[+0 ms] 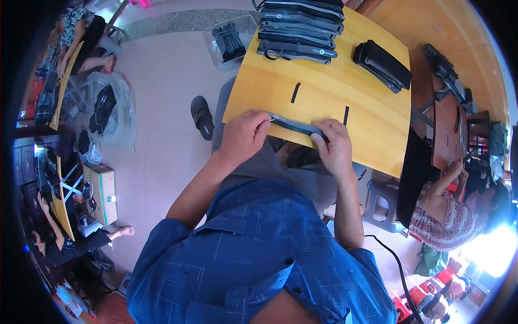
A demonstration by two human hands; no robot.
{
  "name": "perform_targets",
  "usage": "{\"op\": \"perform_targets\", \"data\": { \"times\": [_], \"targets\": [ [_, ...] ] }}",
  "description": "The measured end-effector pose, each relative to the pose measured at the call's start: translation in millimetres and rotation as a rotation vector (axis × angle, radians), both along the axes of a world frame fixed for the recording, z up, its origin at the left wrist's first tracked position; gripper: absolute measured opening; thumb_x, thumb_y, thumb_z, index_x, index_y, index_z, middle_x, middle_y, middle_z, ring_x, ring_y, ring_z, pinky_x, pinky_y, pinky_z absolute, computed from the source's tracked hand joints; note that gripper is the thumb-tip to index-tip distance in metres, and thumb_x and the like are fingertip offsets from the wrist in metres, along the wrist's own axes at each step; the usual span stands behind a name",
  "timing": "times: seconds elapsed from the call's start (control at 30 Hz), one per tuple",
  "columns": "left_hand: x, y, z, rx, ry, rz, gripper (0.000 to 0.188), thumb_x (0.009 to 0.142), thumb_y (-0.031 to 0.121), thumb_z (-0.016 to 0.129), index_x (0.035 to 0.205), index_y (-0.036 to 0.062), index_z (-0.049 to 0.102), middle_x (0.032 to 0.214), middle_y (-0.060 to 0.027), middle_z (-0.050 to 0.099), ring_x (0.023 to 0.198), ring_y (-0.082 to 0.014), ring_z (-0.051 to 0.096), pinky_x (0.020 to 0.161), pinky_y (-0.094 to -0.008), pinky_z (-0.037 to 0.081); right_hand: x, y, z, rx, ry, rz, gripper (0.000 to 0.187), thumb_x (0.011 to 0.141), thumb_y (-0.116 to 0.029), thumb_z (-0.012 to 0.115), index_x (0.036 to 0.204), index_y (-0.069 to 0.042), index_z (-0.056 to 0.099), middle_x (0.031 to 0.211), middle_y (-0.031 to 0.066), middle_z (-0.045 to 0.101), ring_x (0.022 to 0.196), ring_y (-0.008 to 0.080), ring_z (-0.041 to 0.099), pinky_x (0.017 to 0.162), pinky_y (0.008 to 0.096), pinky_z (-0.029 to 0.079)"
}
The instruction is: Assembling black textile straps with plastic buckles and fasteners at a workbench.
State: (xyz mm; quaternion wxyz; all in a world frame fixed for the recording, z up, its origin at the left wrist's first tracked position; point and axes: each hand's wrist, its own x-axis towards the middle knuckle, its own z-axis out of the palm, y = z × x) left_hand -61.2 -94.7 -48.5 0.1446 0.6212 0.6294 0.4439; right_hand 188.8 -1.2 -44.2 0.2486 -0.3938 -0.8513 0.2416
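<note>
Your left hand (pixel 246 136) and right hand (pixel 335 144) grip opposite ends of a narrow grey-and-black fabric-looking strip (pixel 295 126), likely to hold it straight, at the near edge of the yellow wooden table (pixel 377 127); exact contact unclear. Tall grey-and-black stack (pixel 299 35) sits beyond, presumably leaving you room.

Smooth glossy wooden tabletop (pixel 372 137), matt, seemingly cloth strip (pixel 295 126), clear plastic bin (pixel 249 33), matt cloth shirt (pixel 237 237)

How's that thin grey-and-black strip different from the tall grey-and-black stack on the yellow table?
The thin grey-and-black strip looks like one piece; the tall stack has many layers. The left hand and right hand hold the strip; no hand touches the stack. Both are grey and black.
</note>
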Motion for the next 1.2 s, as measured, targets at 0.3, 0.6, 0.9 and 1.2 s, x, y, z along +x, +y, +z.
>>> {"op": "perform_targets", "data": {
  "times": [0.3,0.6,0.9,1.2],
  "targets": [
    [0.0,4.8,-6.7,-0.075,-0.067,0.013,0.008,0.092,0.003,0.068,0.099,0.0019,0.064,0.084,-0.0151,0.07,0.075,-0.0301,0.071,0.068,-0.0362,0.055,-60.1,1.1,5.5,0.094,0.081,0.071,0.032,0.079,-0.016,0.08,0.108,-0.004,0.073,0.103,0.0143,0.071,0.099,0.0363,0.067,0.09,0.0459,0.052],
    [-6.1,-1.6,-8.0,-0.097,-0.12,0.05,0.007,0.089,0.005,0.068,0.093,0.0057,0.062,0.081,-0.0142,0.068,0.073,-0.0347,0.07,0.063,-0.041,0.053,-75.1,-6.7,-11.2,-0.007,0.088,0.067,0.018,0.084,-0.011,0.078,0.101,-0.005,0.074,0.093,0.0124,0.071,0.089,0.0338,0.069,0.079,0.0413,0.055],
    [-1.4,0.6,-3.5,-0.044,-0.049,0.053,0.01,0.086,0.006,0.069,0.091,0.0069,0.061,0.081,-0.0121,0.067,0.073,-0.0345,0.069,0.063,-0.0414,0.054,-80.2,-16.2,-9.8,-0.022,0.142,0.022,0.018,0.08,-0.006,0.079,0.093,-0.005,0.068,0.092,0.0126,0.07,0.09,0.0358,0.068,0.079,0.0421,0.054],
    [-4.9,-6.9,-7.7,-0.073,-0.034,0.052,0.009,0.087,0.006,0.068,0.091,0.0074,0.06,0.08,-0.011,0.067,0.073,-0.0333,0.069,0.062,-0.0414,0.053,-78.5,-19.0,-20.9,0.083,0.13,-0.023,0.025,0.076,-0.008,0.08,0.099,-0.01,0.069,0.089,0.0108,0.07,0.088,0.0339,0.068,0.078,0.0442,0.054]
  ]
}}
